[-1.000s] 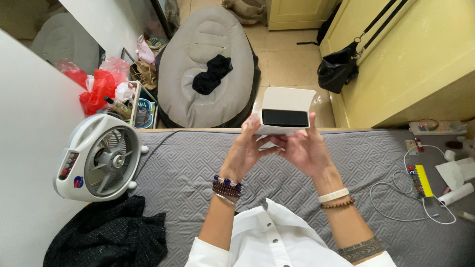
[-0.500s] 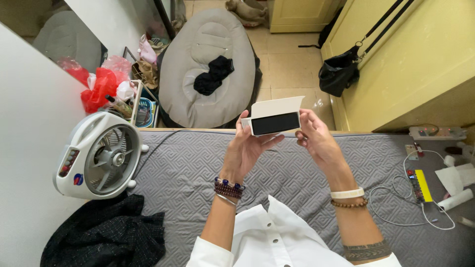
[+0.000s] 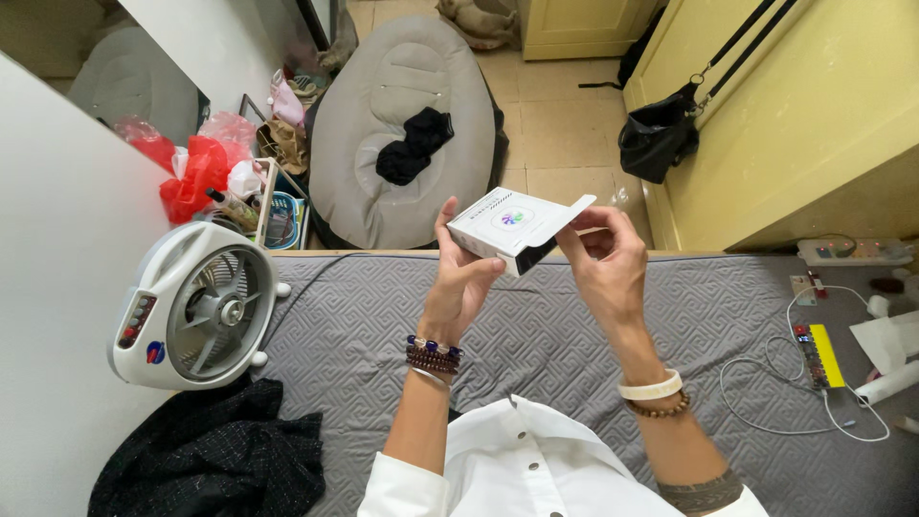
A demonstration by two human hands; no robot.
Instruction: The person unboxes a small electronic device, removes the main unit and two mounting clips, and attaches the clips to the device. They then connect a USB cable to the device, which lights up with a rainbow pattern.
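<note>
White box (image 3: 505,228): held tilted above the grey quilted bed (image 3: 536,325), end flap open | left hand (image 3: 461,273): gripping box body | right hand (image 3: 603,258): pinching flap | white fan (image 3: 196,306): left on bed.

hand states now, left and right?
Left hand: closed around the small white cardboard box, holding it up.
Right hand: fingers pinching the box's open end flap.
</note>
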